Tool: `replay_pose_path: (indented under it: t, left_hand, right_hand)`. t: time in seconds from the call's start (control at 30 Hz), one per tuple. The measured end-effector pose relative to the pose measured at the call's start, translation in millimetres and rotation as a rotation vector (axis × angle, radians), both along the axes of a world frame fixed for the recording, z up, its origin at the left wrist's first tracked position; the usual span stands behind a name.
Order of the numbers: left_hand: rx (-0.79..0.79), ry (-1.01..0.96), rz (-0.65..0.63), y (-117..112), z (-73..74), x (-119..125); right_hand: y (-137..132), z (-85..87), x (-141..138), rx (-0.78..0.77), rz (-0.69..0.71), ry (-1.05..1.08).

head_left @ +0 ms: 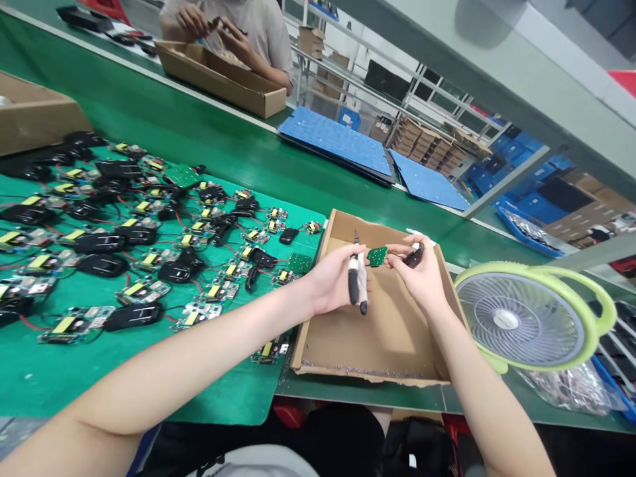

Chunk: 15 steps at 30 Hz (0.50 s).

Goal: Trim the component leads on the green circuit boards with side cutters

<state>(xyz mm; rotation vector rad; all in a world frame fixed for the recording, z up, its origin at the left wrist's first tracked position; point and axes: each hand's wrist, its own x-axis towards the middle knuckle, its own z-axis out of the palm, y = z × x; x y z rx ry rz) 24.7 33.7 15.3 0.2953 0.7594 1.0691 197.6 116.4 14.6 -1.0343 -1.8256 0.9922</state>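
Observation:
My left hand (334,278) is closed around a small pair of cutters (356,281) with black and white handles, tips pointing up. My right hand (420,275) pinches a small green circuit board (377,256) and grips the black plastic part (415,254) wired to it. Both hands hover over a shallow cardboard tray (382,331), with the cutter tips right beside the board.
Several green boards wired to black parts (134,252) lie spread on a green mat (59,371) to the left. A green desk fan (527,318) stands at the right. A cardboard box (30,116) sits far left. Across the belt another person (233,33) works over a cardboard tray (218,76); blue sheets (338,139) lie beyond.

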Motion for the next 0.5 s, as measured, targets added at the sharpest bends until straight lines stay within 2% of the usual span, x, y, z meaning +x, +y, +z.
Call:
replay_pose_path:
  t: [0.17, 0.3, 0.4, 0.5]
  left_hand:
    - [-0.001, -0.016, -0.105, -1, 5.8, -2]
    - [0.029, 0.018, -0.164, 1, 8.1, -2]
    - [0.112, 0.096, -0.152, 0, 16.1, -6]
    - [0.227, 0.163, -0.093, -6, 30.5, -16]
  right_hand:
    - [-3, -0.4, 0, 0.142, -0.046, -0.078]
    - [-3, 0.7, 0, 0.259, -0.025, -0.184]
    - [0, -0.6, 1, 0.148, -0.007, -0.071]
    - [4, -2.0, 2, 0.007, 0.029, 0.07]
